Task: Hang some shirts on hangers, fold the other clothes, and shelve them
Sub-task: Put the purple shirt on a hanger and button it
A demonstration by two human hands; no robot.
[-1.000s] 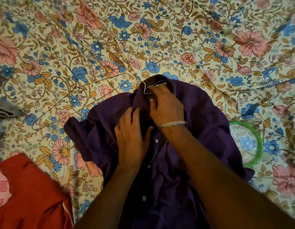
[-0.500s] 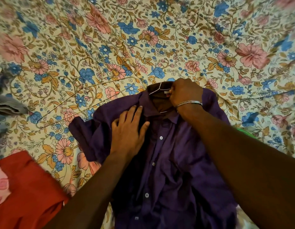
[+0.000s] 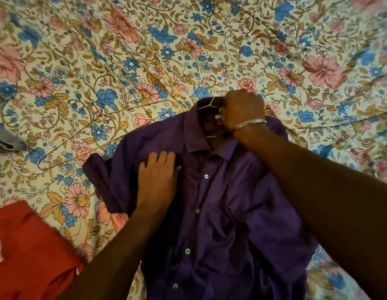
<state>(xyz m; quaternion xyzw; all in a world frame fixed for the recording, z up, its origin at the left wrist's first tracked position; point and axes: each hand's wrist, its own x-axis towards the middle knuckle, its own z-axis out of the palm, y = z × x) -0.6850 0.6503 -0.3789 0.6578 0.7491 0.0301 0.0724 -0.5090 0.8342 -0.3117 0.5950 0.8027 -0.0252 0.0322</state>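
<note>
— Where does the purple shirt (image 3: 220, 202) lie?
— Flat on the bed (image 3: 188, 50), front side up, buttoned down the middle, collar toward the far edge and hem toward the near edge.
— And the hands?
— The right hand (image 3: 242, 111) is curled into a fist at the collar, gripping the wire hanger (image 3: 206, 105) whose hook pokes out of the neck opening. A metal bracelet (image 3: 251, 123) sits on that wrist. The left hand (image 3: 157, 180) lies flat, fingers straight, pressing on the shirt's chest just beside the collar.
— Anything else on the bed?
— A second wire hanger (image 3: 97, 135) rests on the floral sheet, just beside the shirt's sleeve toward the left edge. A red garment (image 3: 30, 252) lies at the near left corner, apart from the shirt.
</note>
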